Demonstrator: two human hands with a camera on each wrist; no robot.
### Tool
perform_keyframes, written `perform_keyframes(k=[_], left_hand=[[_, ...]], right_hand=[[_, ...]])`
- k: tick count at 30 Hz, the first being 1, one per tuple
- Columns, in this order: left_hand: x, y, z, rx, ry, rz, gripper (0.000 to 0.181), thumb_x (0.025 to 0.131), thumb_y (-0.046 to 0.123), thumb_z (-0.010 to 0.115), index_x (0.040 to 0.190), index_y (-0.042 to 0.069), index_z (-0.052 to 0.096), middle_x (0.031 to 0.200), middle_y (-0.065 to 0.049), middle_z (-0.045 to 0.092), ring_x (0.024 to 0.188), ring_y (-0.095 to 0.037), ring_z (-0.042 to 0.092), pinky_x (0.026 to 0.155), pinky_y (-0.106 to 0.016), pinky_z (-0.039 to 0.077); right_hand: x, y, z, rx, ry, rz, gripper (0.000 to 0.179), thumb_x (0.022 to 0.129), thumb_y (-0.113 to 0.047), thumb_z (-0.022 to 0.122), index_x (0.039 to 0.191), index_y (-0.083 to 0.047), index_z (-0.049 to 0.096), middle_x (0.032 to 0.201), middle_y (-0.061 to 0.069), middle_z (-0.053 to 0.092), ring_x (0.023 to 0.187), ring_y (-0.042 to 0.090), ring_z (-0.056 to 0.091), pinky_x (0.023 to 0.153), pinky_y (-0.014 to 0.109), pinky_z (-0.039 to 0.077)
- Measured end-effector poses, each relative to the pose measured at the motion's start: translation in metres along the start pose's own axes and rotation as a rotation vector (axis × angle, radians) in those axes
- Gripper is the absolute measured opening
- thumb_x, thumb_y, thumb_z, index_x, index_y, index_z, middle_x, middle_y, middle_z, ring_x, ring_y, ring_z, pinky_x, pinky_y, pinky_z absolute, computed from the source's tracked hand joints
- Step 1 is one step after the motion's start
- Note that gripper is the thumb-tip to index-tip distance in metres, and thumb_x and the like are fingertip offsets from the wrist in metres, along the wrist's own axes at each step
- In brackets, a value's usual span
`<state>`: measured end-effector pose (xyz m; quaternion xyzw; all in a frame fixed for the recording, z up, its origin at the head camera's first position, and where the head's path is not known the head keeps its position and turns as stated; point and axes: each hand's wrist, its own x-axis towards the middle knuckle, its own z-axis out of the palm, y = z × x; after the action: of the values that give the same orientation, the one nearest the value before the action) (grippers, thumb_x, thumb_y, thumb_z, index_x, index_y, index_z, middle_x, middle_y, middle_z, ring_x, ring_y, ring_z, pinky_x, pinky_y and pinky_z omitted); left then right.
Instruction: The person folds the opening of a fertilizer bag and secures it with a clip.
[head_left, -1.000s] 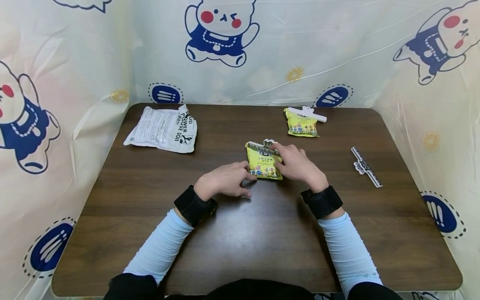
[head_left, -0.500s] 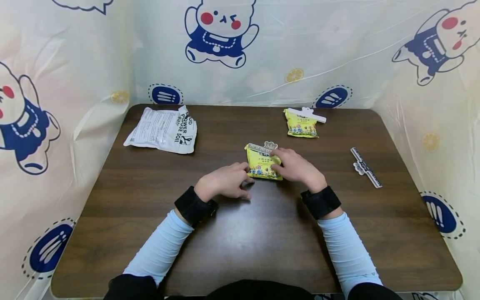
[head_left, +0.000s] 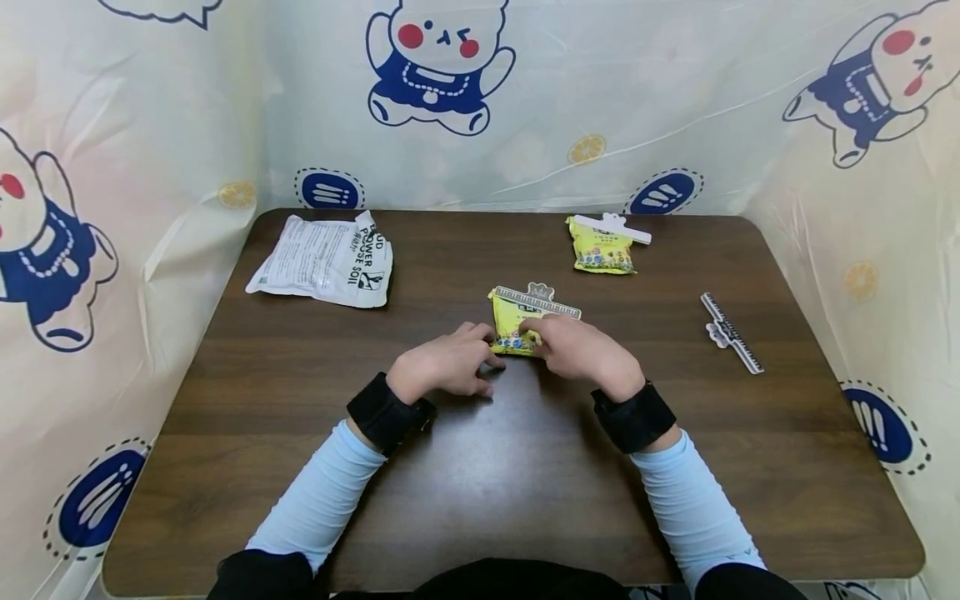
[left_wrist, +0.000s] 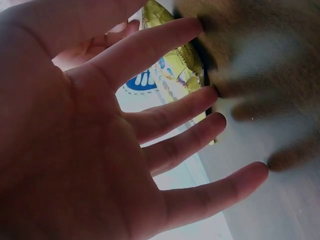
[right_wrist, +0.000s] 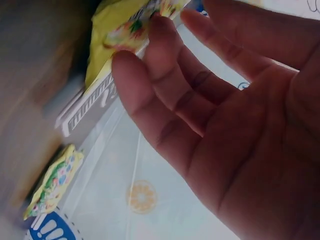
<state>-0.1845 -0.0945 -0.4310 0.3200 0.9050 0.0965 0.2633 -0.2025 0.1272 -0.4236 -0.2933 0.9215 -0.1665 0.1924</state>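
A small yellow packet [head_left: 507, 326] with a flowery print lies mid-table in the head view. Across its top edge sits a clear bag clip [head_left: 536, 302] with a scalloped handle, reaching past the packet's right side. My left hand [head_left: 450, 362] is at the packet's lower left, its fingers [left_wrist: 170, 115] spread and fairly straight with tips at the tabletop. From the right, my right hand [head_left: 588, 354] reaches over the packet's lower right part and covers it. Its fingers [right_wrist: 165, 42] are loosely bent at the packet's printed face.
On the wooden table [head_left: 480, 500] a second yellow packet [head_left: 602, 250] with a white clip [head_left: 612, 227] lies at the back right. A loose clip [head_left: 732, 333] rests at the right. The large white soil bag [head_left: 326, 260] is at the back left. A printed curtain [head_left: 600, 92] surrounds the table.
My right hand has slid off the clip, down and left onto the packet's lower part, so the clip's right end now shows. The left hand stays almost where it was.
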Motion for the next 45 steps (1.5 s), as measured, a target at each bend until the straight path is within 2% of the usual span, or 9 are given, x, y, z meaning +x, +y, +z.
perform_keyframes(k=[5, 10, 13, 16, 20, 28, 34, 40, 45], left_hand=[[-0.001, 0.001, 0.000, -0.006, -0.017, -0.006, 0.048, 0.096, 0.034, 0.076, 0.141, 0.020, 0.067, 0.154, -0.018, 0.043, 0.141, -0.038, 0.038, 0.115, -0.053, 0.041], [-0.003, 0.002, -0.002, -0.038, -0.045, -0.033, 0.049, 0.096, 0.031, 0.076, 0.143, 0.021, 0.066, 0.151, -0.020, 0.041, 0.148, -0.042, 0.030, 0.118, -0.056, 0.037], [-0.004, 0.002, -0.002, -0.066, -0.059, -0.049, 0.049, 0.096, 0.030, 0.076, 0.143, 0.022, 0.065, 0.151, -0.021, 0.040, 0.152, -0.046, 0.024, 0.120, -0.059, 0.034], [-0.004, 0.001, -0.002, -0.074, -0.061, -0.046, 0.049, 0.096, 0.030, 0.077, 0.143, 0.023, 0.066, 0.149, -0.020, 0.041, 0.151, -0.046, 0.025, 0.119, -0.059, 0.034], [-0.004, 0.000, -0.001, -0.068, -0.058, -0.033, 0.048, 0.095, 0.031, 0.077, 0.142, 0.023, 0.067, 0.150, -0.020, 0.042, 0.149, -0.044, 0.028, 0.118, -0.057, 0.036], [-0.005, -0.001, -0.001, -0.087, -0.065, -0.038, 0.049, 0.097, 0.031, 0.076, 0.144, 0.021, 0.065, 0.166, -0.026, 0.028, 0.155, -0.047, 0.018, 0.122, -0.061, 0.029], [-0.004, -0.001, 0.000, -0.082, -0.055, -0.027, 0.051, 0.096, 0.031, 0.076, 0.144, 0.021, 0.064, 0.161, -0.025, 0.034, 0.152, -0.043, 0.025, 0.119, -0.058, 0.035], [-0.003, -0.001, 0.000, -0.077, -0.049, -0.039, 0.056, 0.096, 0.032, 0.077, 0.147, 0.020, 0.060, 0.161, -0.022, 0.034, 0.151, -0.040, 0.027, 0.119, -0.056, 0.037], [-0.003, -0.002, 0.000, -0.073, -0.054, -0.052, 0.059, 0.096, 0.033, 0.077, 0.149, 0.021, 0.057, 0.163, -0.021, 0.032, 0.152, -0.040, 0.026, 0.119, -0.056, 0.037]], right_hand=[[0.002, -0.004, 0.004, -0.003, -0.032, -0.061, 0.016, 0.102, -0.005, 0.062, 0.116, -0.004, 0.070, 0.108, 0.011, 0.073, 0.093, 0.026, 0.063, 0.088, 0.047, 0.056], [0.006, -0.003, 0.009, -0.020, -0.071, -0.054, 0.019, 0.103, -0.011, 0.065, 0.120, -0.007, 0.073, 0.112, 0.009, 0.072, 0.098, 0.024, 0.063, 0.091, 0.047, 0.055], [0.007, -0.002, 0.012, -0.025, -0.074, -0.034, 0.018, 0.103, -0.015, 0.066, 0.118, -0.009, 0.073, 0.111, 0.010, 0.069, 0.096, 0.025, 0.060, 0.089, 0.046, 0.054], [0.008, -0.001, 0.014, -0.034, -0.058, -0.016, 0.019, 0.103, -0.018, 0.067, 0.119, -0.011, 0.071, 0.108, 0.011, 0.063, 0.094, 0.027, 0.056, 0.085, 0.046, 0.052], [0.008, 0.002, 0.016, -0.062, -0.018, -0.001, 0.024, 0.103, -0.024, 0.069, 0.124, -0.013, 0.068, 0.111, 0.012, 0.058, 0.099, 0.031, 0.052, 0.087, 0.050, 0.049], [0.010, 0.009, 0.020, -0.071, 0.043, 0.036, 0.030, 0.100, -0.027, 0.072, 0.125, -0.014, 0.063, 0.118, 0.013, 0.050, 0.109, 0.037, 0.042, 0.090, 0.056, 0.042], [0.015, 0.013, 0.024, -0.075, 0.070, 0.065, 0.034, 0.100, -0.027, 0.072, 0.129, -0.014, 0.060, 0.123, 0.014, 0.047, 0.117, 0.039, 0.038, 0.094, 0.058, 0.040], [0.020, 0.016, 0.028, -0.081, 0.107, 0.079, 0.039, 0.100, -0.028, 0.072, 0.132, -0.013, 0.057, 0.124, 0.015, 0.044, 0.120, 0.040, 0.036, 0.094, 0.058, 0.038], [0.020, 0.017, 0.026, -0.078, 0.104, 0.079, 0.041, 0.101, -0.029, 0.071, 0.135, -0.013, 0.057, 0.126, 0.015, 0.044, 0.120, 0.039, 0.036, 0.095, 0.059, 0.039]])
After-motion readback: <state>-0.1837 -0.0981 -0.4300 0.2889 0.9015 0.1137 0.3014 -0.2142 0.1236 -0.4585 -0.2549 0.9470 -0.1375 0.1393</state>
